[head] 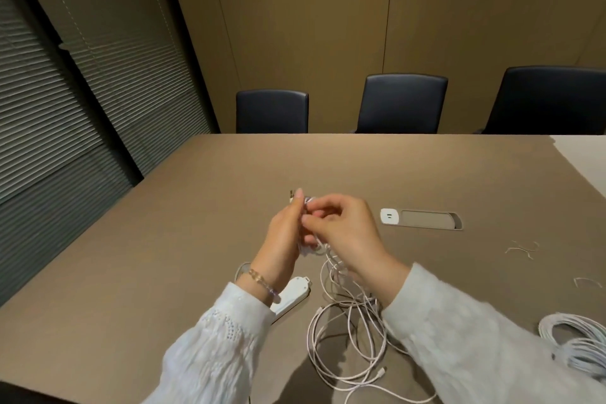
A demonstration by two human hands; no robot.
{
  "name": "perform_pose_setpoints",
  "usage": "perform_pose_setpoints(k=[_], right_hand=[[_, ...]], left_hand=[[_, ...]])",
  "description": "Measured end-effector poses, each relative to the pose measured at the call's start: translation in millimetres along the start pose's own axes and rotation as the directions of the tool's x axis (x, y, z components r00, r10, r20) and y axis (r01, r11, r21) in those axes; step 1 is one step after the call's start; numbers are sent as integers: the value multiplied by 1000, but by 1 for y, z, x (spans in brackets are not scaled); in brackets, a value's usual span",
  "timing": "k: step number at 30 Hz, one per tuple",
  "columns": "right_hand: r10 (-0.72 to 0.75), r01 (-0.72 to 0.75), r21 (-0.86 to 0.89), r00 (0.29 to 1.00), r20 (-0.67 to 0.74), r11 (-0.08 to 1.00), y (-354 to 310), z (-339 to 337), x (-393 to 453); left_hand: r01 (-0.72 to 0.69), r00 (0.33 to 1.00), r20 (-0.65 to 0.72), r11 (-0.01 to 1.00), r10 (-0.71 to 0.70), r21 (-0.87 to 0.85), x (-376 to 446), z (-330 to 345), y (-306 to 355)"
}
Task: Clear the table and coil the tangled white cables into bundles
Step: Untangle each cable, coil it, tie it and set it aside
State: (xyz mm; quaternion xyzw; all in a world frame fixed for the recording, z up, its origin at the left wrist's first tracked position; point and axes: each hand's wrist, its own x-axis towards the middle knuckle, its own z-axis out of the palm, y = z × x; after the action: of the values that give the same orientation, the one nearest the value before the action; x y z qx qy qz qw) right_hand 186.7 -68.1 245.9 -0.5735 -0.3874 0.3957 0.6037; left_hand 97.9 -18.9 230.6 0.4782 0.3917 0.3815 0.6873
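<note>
Head: both hands [328, 226] pinch cable [347, 331], plug [292, 195] seemingly upward.

A broad brown table [183, 239] carries the lot. Near its front edge lies a loose tangle of white cables [347, 348], and just left of that a white power strip [292, 297]. A coiled white bundle [580, 344] rests toward the right edge. Thin wire ties [521, 248] are scattered beyond it. A socket panel [423, 219] sits recessed mid-table.
</note>
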Motion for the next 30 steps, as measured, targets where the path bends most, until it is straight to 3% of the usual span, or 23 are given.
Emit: perform_pose_setpoints(k=[3, 5, 11, 14, 17, 23, 26, 30], right_hand=[[-107, 84, -191, 988, -111, 978, 16, 10, -6], [-154, 128, -213, 982, -111, 969, 20, 12, -10], [-230, 222, -369, 973, 23, 903, 47, 4, -18], [-232, 254, -480, 967, 106, 840, 73, 0, -13], [-219, 289, -610, 957, 189, 737, 94, -3, 0], [-51, 266, -775, 956, 290, 574, 113, -25, 33], [-13, 228, -771, 961, 275, 594, 113, -40, 44], [-40, 107, -614, 992, 121, 782, 102, -50, 65]], left_hand=[[-42, 998, -48, 998, 44, 45, -3, 0, 2], [-42, 998, -41, 999, 42, 8, -3, -4, 3], [-37, 996, 66, 933, 65, -359, 2, -19, 15], [49, 981, 186, 865, 52, -500, 0, -26, 34], [91, 962, 267, 845, 63, -528, -4, -29, 54], [13, 938, 313, 885, 151, -466, -16, -31, 92], [-67, 950, 256, 917, 179, -392, -18, -32, 99], [-111, 964, 190, 934, 184, -340, -16, -40, 98]])
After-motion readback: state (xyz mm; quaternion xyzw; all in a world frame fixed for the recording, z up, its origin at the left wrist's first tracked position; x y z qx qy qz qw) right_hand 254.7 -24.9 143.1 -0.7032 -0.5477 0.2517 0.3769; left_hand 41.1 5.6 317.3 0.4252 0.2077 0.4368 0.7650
